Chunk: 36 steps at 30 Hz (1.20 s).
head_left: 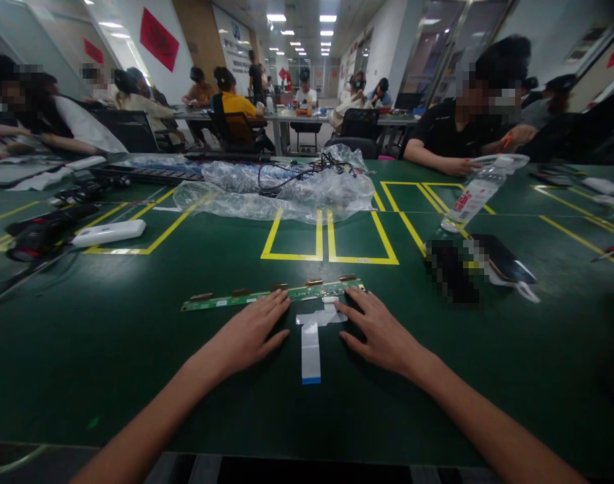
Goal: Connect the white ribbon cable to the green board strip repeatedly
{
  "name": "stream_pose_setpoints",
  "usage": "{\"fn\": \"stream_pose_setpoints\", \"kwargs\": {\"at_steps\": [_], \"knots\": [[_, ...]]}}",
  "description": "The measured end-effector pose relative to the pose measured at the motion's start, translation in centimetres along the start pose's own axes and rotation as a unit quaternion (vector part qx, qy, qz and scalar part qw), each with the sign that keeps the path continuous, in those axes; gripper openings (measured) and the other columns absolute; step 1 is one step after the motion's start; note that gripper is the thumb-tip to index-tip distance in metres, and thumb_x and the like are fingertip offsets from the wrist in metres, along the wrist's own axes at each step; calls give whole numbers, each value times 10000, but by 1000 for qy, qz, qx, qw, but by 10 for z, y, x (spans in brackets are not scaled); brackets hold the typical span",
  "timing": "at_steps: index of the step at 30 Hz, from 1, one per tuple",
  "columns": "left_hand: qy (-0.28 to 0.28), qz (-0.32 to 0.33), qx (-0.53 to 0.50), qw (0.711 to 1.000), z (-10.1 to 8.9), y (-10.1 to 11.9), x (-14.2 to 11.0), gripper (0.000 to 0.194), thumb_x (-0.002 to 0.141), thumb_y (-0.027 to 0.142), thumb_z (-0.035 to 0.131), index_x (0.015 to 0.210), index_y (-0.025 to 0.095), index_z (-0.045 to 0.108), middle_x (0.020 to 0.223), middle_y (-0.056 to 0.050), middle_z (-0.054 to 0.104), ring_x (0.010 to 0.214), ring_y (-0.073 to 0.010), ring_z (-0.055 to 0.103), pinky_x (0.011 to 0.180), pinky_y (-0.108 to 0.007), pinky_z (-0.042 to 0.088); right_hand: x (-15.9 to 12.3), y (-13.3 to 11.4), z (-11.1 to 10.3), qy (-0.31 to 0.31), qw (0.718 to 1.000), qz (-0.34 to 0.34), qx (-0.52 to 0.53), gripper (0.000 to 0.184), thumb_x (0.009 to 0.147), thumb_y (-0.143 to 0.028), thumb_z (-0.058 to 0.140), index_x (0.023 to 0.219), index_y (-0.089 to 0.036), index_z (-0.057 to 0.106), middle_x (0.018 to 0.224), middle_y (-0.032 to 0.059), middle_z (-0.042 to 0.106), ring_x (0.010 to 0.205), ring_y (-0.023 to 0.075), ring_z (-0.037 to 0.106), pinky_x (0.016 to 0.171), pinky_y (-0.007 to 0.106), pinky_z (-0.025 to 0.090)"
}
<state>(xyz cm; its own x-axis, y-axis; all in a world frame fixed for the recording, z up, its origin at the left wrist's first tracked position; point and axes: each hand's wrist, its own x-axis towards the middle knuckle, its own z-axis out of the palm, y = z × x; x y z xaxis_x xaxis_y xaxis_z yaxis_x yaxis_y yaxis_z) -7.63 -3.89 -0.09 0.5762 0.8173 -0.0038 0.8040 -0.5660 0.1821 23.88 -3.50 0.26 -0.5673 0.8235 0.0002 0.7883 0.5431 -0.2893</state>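
Note:
A long, narrow green circuit board (220,302) lies across the green table in front of me, with several brown tabs along its far edge. My left hand (253,329) rests palm down, fingers stretched out, its fingertips at the board's near edge. On the other side my right hand (374,329) is spread, with its fingertips at the board's right end and by a white connector. From that connector area a white flat ribbon cable (311,353) with a blue end runs toward me between the hands. A strip of clear tape (321,317) crosses the cable's upper part.
Clear plastic wrap (266,195) and black cables lie beyond yellow taped outlines. A water bottle (471,198) and a dark phone (503,259) are at the right. At the left are a white device (109,232) and black gear (44,228). People sit around the tables.

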Motion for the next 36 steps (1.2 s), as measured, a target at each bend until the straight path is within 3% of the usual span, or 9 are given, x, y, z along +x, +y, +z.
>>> {"fn": "stream_pose_setpoints", "kwargs": {"at_steps": [4,10,15,19,23,36], "knots": [[3,38,7,999,2,11,28,635,1007,521,424,1514,138,414,1583,-157,375,1473,-281,356,1197,-468,329,1,3,3,24,1000,-9,-1,637,914,-448,601,1479,-175,489,1619,157,317,1505,338,230,1219,569,183],[-3,69,-24,997,-8,5,47,507,1052,415,350,1473,158,465,1535,-117,471,1460,-225,384,1190,-415,333,2,8,1,10,999,-14,27,676,922,-477,579,1517,-193,433,1606,136,353,1493,323,270,1214,576,205],[-17,45,-54,997,-5,2,45,585,1042,528,335,1519,197,404,1593,-105,380,1483,-239,340,1202,-453,299,2,5,-7,-20,998,-37,36,598,942,-445,553,1491,-223,473,1571,90,426,1480,295,310,1221,563,199],[-21,63,-52,996,-1,3,42,595,1027,550,365,1534,238,379,1626,-97,309,1514,-258,262,1214,-495,259,2,7,-9,-17,999,-36,29,550,952,-462,551,1465,-269,507,1602,68,374,1501,306,253,1215,587,186],[-21,80,-52,995,0,6,43,567,1029,525,385,1519,240,403,1616,-95,332,1511,-256,273,1214,-501,264,2,9,-7,-5,1000,-20,16,554,948,-465,572,1472,-301,499,1634,83,307,1505,333,229,1202,593,212],[-18,88,-47,995,5,9,44,613,1016,539,402,1559,264,328,1629,-99,311,1516,-279,254,1219,-508,261,4,10,1,14,1000,-26,-1,583,949,-431,581,1502,-293,460,1615,114,343,1484,335,291,1203,581,216]]}}
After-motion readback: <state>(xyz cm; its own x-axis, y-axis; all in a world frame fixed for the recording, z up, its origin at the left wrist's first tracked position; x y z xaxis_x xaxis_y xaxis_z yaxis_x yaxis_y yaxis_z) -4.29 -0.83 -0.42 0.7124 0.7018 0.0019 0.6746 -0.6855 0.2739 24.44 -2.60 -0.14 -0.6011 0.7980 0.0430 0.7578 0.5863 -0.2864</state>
